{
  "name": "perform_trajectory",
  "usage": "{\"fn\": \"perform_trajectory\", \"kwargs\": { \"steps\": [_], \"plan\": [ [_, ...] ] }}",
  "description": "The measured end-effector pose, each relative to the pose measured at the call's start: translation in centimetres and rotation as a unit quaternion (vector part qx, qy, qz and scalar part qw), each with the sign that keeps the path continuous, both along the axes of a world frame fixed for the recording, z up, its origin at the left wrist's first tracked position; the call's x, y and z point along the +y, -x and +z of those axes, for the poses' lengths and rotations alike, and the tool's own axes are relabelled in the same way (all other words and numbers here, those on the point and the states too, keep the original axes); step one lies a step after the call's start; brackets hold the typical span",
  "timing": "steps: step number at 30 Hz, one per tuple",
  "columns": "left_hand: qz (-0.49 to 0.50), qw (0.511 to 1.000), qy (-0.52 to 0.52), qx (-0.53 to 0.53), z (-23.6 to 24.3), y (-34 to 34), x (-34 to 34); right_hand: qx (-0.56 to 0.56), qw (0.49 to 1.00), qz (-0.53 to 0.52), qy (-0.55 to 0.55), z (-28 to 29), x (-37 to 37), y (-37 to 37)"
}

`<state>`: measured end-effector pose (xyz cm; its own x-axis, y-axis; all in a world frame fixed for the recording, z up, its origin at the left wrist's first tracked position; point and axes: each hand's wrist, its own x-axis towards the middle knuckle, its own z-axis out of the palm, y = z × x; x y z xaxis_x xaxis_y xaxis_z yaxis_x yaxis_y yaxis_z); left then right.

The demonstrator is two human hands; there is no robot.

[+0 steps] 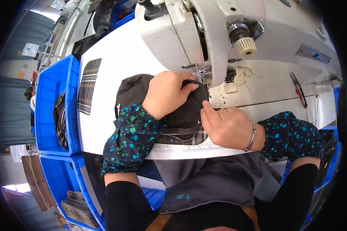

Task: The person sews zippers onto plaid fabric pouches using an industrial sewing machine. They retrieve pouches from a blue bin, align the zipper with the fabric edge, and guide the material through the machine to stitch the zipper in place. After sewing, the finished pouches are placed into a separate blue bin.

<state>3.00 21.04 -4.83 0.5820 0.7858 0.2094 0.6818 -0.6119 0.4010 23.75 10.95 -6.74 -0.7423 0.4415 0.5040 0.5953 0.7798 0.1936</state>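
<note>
A dark brown fabric pouch (132,92) with a metal zipper (180,137) and a plaid patch at its near edge lies under the head of a white sewing machine (162,40). My left hand (166,91) rests over the pouch, its thumb and fingers closed on the folded edge beside the needle area (202,72). At the pouch's right edge, my right hand (228,126) is closed, thumb and index finger pinching the seam. The needle tip itself is hard to make out.
A plaid fabric piece (90,86) lies on the table's left side. Blue bins (72,104) with fabric pieces stand beyond it. Scissors (298,89) and loose threads (246,77) lie at right. A ruler strip (169,149) runs along the near table edge.
</note>
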Motion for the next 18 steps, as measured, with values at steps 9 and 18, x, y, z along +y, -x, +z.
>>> {"fn": "perform_trajectory", "kwargs": {
  "steps": [9, 18],
  "plan": [
    [0.044, 0.999, 0.006, 0.022, 0.7, -0.3, -0.8, 0.016, 1.0, -0.01, 0.015, -0.2, -0.2, 0.1],
    [0.079, 0.997, 0.011, 0.013, 1.2, -0.9, -1.6, 0.014, 1.0, -0.004, 0.006, -0.5, -0.2, 0.1]
  ]
}}
